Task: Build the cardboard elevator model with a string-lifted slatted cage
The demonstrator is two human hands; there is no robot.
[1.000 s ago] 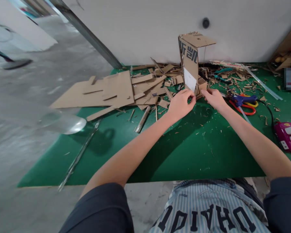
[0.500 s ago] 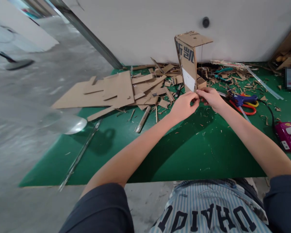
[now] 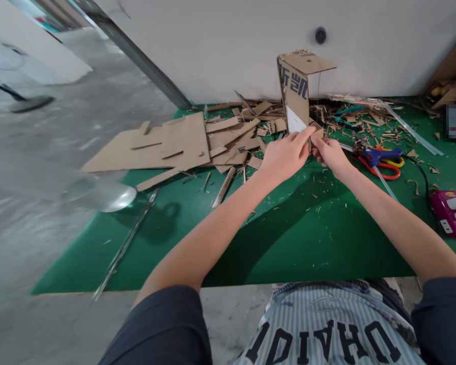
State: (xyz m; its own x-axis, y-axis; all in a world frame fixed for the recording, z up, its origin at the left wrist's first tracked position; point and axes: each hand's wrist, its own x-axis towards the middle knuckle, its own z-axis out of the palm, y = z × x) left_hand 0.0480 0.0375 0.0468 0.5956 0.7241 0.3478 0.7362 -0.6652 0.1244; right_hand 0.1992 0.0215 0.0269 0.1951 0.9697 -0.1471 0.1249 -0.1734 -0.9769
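Observation:
An upright cardboard stand [image 3: 297,96] with dark printed characters and a flat top flap rises at the back of the table. A thin thread [image 3: 318,91] hangs down from the flap. My left hand [image 3: 287,154] is closed about the stand's lower front edge, its index finger lying along the cardboard. Close beside it, my right hand [image 3: 331,156] pinches at the lower right corner of the stand; its fingertips are partly hidden, and I cannot make out what lies between them. A small cardboard piece [image 3: 316,129] shows just behind my fingers.
Cardboard sheets [image 3: 184,139] and scraps are heaped left of the stand. Scissors [image 3: 387,172] lie under a blue glue gun [image 3: 383,155] at right, near a magenta device [image 3: 450,213]. A clear jug [image 3: 112,196] and clear strips [image 3: 125,248] sit at the left edge.
My left hand has shifted slightly up and left, its index finger now stretched along the stand rather than curled in a pinch. My right hand stays pinched almost in place.

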